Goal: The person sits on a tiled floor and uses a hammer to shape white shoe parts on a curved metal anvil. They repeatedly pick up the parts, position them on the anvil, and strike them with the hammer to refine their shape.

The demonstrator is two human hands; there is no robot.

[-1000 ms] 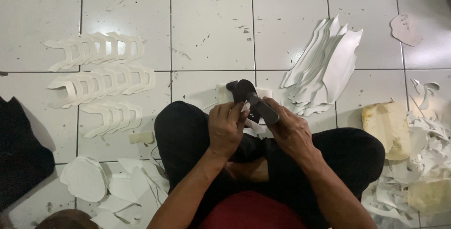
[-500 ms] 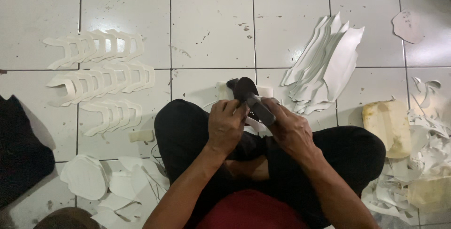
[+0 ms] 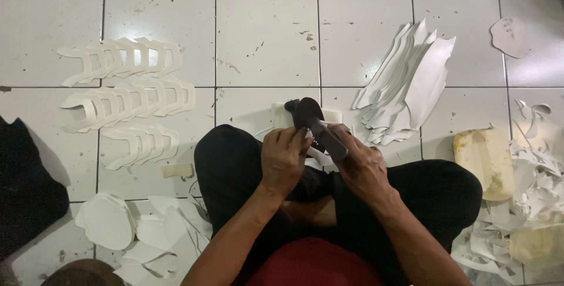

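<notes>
Flanking dark tool (image 3: 317, 126): cutout rows (image 3: 126, 89), sheet stack (image 3: 408, 86), scraps (image 3: 537, 204).

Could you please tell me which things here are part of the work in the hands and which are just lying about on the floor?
In hand:
- dark curved shoe-shaped piece, held by left hand and right hand
- white cut piece between the hands

Lying about:
- rows of white U-shaped cutouts
- fanned stack of white sheets
- yellowish foam block
- white scraps
</notes>
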